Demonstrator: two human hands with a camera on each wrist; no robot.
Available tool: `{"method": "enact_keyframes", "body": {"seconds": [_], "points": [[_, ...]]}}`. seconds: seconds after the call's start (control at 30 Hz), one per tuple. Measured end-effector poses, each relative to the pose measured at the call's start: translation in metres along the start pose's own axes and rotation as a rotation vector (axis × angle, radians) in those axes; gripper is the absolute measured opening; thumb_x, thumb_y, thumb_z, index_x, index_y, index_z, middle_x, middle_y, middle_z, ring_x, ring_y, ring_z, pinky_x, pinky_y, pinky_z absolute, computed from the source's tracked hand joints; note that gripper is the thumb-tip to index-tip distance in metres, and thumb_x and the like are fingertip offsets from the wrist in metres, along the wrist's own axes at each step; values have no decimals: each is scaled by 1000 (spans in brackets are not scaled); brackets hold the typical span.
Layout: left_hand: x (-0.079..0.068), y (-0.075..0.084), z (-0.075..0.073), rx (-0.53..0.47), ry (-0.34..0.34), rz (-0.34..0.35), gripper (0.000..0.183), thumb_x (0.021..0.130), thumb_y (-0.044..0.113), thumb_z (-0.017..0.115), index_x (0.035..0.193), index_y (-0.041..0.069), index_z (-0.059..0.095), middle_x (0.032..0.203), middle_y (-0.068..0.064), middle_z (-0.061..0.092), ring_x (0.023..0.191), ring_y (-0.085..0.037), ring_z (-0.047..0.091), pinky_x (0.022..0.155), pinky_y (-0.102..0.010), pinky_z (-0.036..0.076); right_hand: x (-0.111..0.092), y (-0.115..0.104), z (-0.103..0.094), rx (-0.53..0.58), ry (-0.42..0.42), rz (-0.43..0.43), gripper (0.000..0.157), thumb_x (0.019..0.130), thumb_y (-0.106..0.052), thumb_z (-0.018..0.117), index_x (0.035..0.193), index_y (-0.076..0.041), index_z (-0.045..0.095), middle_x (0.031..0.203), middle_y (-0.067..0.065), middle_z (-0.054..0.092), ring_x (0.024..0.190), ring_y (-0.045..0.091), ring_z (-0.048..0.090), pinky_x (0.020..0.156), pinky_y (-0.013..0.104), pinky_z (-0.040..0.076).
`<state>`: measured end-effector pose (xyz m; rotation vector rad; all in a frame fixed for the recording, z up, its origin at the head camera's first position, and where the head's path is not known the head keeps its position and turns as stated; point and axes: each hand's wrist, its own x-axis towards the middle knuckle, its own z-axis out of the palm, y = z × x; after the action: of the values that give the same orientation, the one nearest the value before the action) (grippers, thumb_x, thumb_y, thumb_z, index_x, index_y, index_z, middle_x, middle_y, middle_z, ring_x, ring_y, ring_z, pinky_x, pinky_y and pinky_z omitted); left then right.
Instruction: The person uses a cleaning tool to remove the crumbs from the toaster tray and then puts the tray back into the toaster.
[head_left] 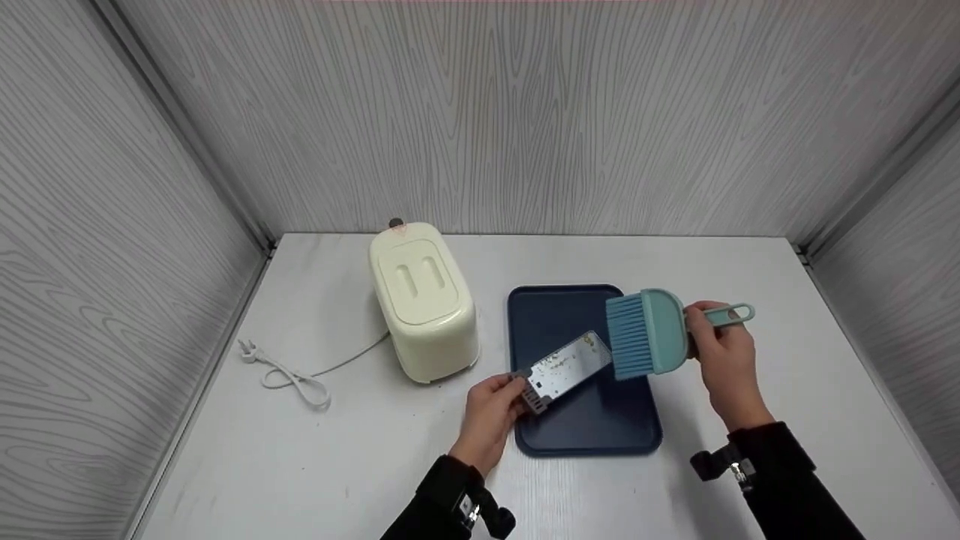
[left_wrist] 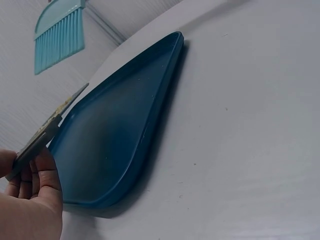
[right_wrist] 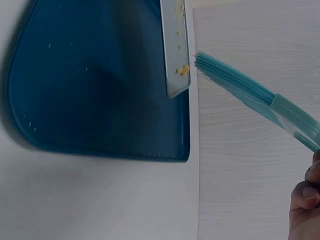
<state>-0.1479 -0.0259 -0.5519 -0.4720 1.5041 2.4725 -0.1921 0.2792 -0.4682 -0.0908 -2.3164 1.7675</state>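
My left hand (head_left: 489,420) pinches the grey slotted end of a metal crumb tray (head_left: 570,366), tilted over the dark blue tray (head_left: 585,431). Yellowish crumbs (right_wrist: 183,70) lie on the metal near its far end. In my right hand (head_left: 726,360) is a turquoise hand brush (head_left: 664,330), gripped by its handle. Its bristles (head_left: 628,337) point left and hang close to the far end of the crumb tray. The left wrist view shows the crumb tray (left_wrist: 47,129) edge-on, raised above the blue tray, with the brush (left_wrist: 60,35) beyond it.
A cream toaster (head_left: 424,300) with a lid on top stands left of the blue tray. Its cord runs left to a white plug (head_left: 251,351) and a loop of cable on the white table (head_left: 330,472). Grey wood-grain panels (head_left: 480,112) enclose the back and sides.
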Motion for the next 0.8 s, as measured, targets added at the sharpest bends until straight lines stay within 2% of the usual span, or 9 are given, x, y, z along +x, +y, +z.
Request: {"method": "enact_keyframes", "body": {"seconds": [0.37,0.53,0.6,0.8], "points": [[0,3,-1,11,-6,2,34,103,9,61,129,-13,58,120,-22,67,98,-19,68,83,-30,57,-3,-19,52,96,-149,0,48,105,-44,56,126,-1,60,101,10,64,81,14,59,69,25,52],[0,4,0,13,-19,-5,35,103,9,61,130,-12,58,124,-23,66,101,-20,69,85,-32,57,-3,-25,75,158,-208,19,44,105,-43,58,124,-3,61,88,7,56,72,15,50,63,24,45],[0,5,0,16,-25,-9,36,104,10,61,132,-12,58,124,-22,65,102,-20,69,86,-32,57,-3,-25,82,182,-231,9,41,105,-40,59,123,-4,63,82,6,52,68,16,44,61,26,40],[2,5,1,39,-35,-19,34,104,12,60,131,-9,58,117,-16,65,98,-17,68,86,-32,55,2,-26,96,171,-297,-4,36,106,-37,59,123,-6,64,79,7,52,68,16,46,62,27,40]]}}
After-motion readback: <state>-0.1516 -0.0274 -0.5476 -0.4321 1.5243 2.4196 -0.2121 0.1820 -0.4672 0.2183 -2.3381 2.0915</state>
